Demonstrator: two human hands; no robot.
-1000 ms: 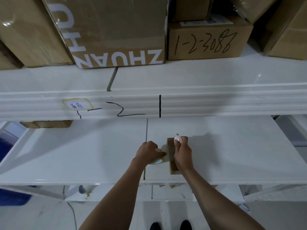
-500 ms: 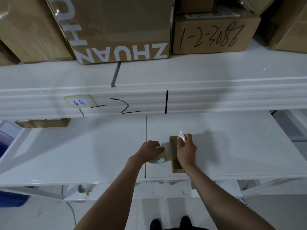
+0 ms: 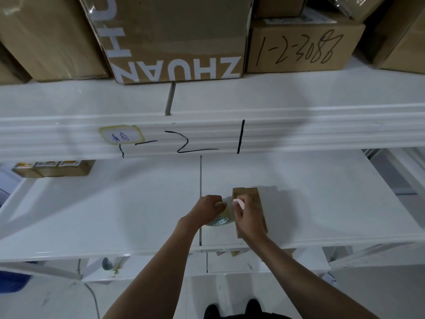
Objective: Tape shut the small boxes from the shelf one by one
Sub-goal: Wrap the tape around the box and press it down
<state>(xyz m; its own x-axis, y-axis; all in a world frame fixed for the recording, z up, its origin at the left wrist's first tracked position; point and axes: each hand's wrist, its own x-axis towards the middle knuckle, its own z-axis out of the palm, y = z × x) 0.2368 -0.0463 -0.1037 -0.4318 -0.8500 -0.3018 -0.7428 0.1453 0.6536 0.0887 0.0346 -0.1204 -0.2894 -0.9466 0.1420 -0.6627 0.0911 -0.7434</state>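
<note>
Pinning small box point(image 3: 250, 208) near shelf point(image 3: 115, 217) front edge: right hand point(image 3: 249, 221) grasps pink cutter point(image 3: 239, 203); left hand point(image 3: 208, 210) clenches tape roll point(image 3: 219, 221), strip taut for cutting.

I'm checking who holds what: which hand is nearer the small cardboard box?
The right hand. It rests on top of the small box, pressing it against the shelf. The left hand sits just beside the box, gripping the tape roll.

Left hand point(image 3: 208, 209) gripped tape roll point(image 3: 219, 221) just left of small box point(image 3: 250, 203); right hand point(image 3: 249, 221) rested atop small box, pinching pink-white object point(image 3: 238, 203).
</note>
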